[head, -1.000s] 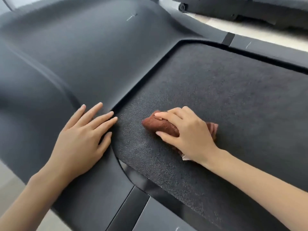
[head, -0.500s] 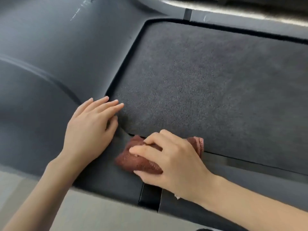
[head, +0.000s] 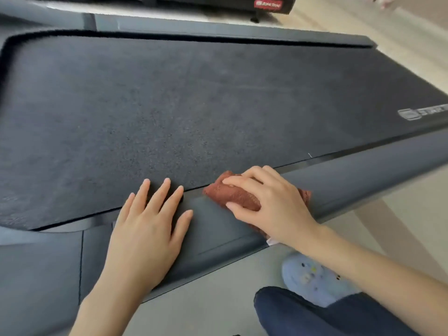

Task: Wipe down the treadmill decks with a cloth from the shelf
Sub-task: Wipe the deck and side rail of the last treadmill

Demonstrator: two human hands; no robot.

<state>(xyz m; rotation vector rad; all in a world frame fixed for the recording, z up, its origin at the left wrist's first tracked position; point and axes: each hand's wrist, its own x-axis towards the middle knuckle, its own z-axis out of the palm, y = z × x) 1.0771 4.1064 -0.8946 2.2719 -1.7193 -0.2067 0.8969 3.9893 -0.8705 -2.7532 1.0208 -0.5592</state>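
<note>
Cloth: reddish-brown terry, bunched into a thick wad. It lies on the near side rail of the treadmill, its far edge at the seam where the rail meets the belt. A small white tag shows under the wrist.

Right hand: palm down on top of the cloth. The grip is curled round the wad, fingers over its far side and thumb pressed against its near side. The forearm enters from the lower right.

Left hand: laid flat just beside the cloth, not touching it. The grip is spread and holds nothing, palm on the near rail, fingertips reaching onto the belt.

Belt: dark grey, grainy texture, with a pale logo printed near its right end.

Far side rail: smooth grey, running along the belt's other edge.

Second machine: black, at the top edge, bearing a red label.

Floor: pale.

Person's leg: dark blue trousers, lower right, beside a light blue shoe with small charms.
</note>
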